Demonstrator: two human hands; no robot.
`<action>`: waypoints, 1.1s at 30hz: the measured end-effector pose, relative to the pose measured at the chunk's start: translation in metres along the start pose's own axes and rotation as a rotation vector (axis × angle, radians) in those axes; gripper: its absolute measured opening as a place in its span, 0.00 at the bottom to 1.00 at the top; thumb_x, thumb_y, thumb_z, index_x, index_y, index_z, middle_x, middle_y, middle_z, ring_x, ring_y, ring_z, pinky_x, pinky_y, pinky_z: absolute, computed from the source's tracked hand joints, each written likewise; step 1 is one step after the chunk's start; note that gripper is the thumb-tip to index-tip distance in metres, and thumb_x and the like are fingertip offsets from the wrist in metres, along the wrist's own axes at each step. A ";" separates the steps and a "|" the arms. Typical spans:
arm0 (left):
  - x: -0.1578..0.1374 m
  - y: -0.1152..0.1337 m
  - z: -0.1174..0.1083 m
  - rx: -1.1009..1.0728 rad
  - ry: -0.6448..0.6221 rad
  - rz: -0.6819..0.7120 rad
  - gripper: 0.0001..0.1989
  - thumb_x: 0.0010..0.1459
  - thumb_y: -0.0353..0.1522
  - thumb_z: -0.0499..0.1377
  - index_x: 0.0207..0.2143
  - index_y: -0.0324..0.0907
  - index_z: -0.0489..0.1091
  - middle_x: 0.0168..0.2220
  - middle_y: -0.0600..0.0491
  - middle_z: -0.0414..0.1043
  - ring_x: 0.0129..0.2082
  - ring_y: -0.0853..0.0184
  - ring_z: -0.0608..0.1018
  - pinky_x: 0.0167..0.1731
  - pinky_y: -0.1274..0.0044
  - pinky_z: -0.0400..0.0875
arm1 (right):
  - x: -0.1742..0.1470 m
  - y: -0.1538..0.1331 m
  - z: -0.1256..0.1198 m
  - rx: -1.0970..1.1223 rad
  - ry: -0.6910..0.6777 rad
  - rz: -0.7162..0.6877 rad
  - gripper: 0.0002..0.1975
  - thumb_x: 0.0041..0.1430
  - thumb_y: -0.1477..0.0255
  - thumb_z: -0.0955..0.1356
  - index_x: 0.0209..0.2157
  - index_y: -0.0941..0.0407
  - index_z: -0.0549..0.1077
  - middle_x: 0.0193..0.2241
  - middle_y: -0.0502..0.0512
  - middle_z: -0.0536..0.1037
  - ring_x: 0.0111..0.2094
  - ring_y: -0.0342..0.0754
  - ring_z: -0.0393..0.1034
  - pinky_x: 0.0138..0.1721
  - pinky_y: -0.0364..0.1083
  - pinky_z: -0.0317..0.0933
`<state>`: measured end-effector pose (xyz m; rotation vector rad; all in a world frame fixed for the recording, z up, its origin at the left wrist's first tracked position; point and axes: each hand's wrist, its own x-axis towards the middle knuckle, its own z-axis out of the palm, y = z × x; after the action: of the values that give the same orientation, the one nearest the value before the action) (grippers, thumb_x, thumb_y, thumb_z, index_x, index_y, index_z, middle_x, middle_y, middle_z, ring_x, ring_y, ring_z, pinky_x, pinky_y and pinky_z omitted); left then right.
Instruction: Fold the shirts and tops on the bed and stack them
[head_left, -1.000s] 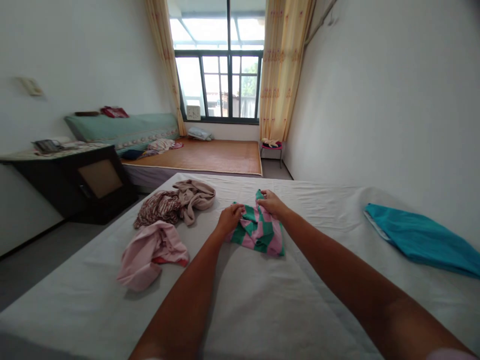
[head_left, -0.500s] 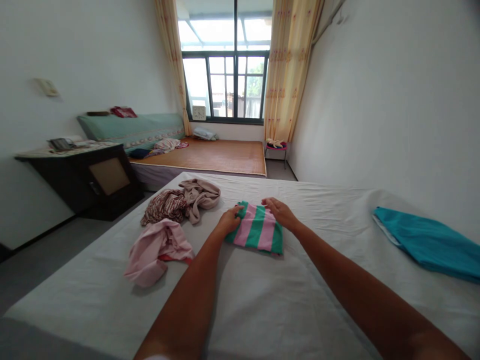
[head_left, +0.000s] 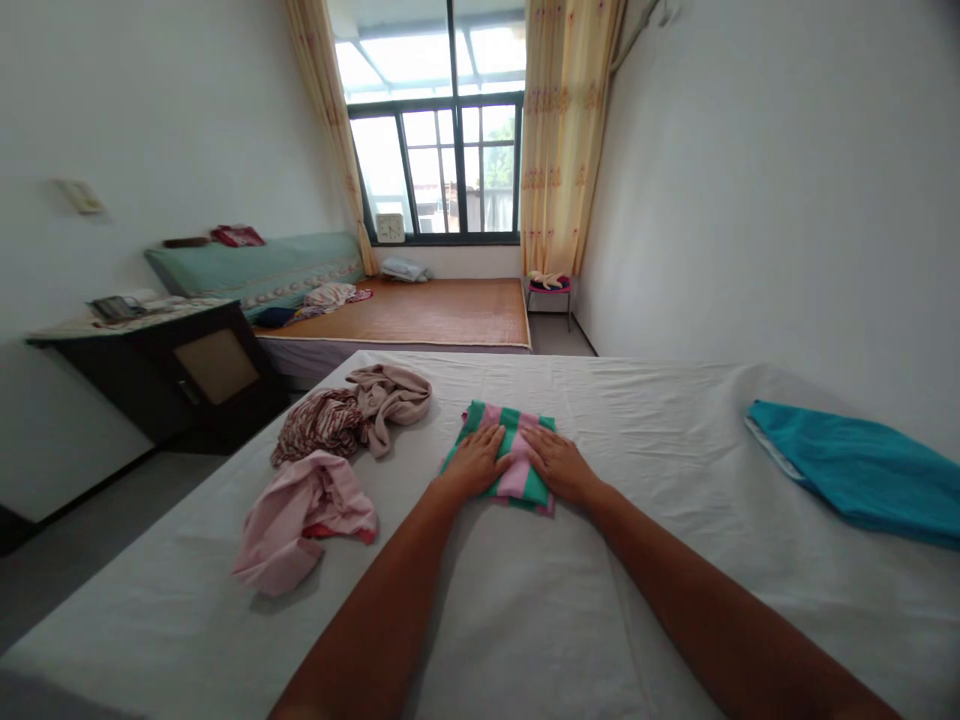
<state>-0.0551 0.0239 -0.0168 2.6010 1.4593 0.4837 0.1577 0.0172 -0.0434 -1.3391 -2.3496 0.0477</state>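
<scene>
A folded green-and-pink striped garment lies flat on the white sheet in front of me. My left hand rests on its left half, palm down with the fingers stretched out. Flat on the right half lies my right hand, its fingers extended too. The fingertips of both hands point toward each other near the middle of the cloth. Parts of the stripes are hidden under my hands.
Left of the garment are a crumpled pink garment, a brown-patterned cloth and a beige cloth. A folded teal cloth lies at the right by the wall. Beyond stand a dark cabinet and a second bed.
Both hands have moved from the garment's side edges inward onto its top and now lie flat. The camera view has shifted slightly.
</scene>
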 end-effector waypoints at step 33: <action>0.000 -0.043 -0.007 -0.126 0.017 -0.181 0.21 0.63 0.39 0.51 0.56 0.45 0.68 0.62 0.50 0.62 0.62 0.61 0.64 0.61 0.67 0.56 | 0.002 -0.038 -0.011 1.410 0.186 0.553 0.24 0.49 0.58 0.72 0.45 0.56 0.70 0.46 0.61 0.78 0.48 0.57 0.73 0.49 0.54 0.69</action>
<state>-0.0921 0.0456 -0.0212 2.3479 1.5955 0.5573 0.1302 -0.0031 -0.0239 -1.0136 -1.1033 1.3538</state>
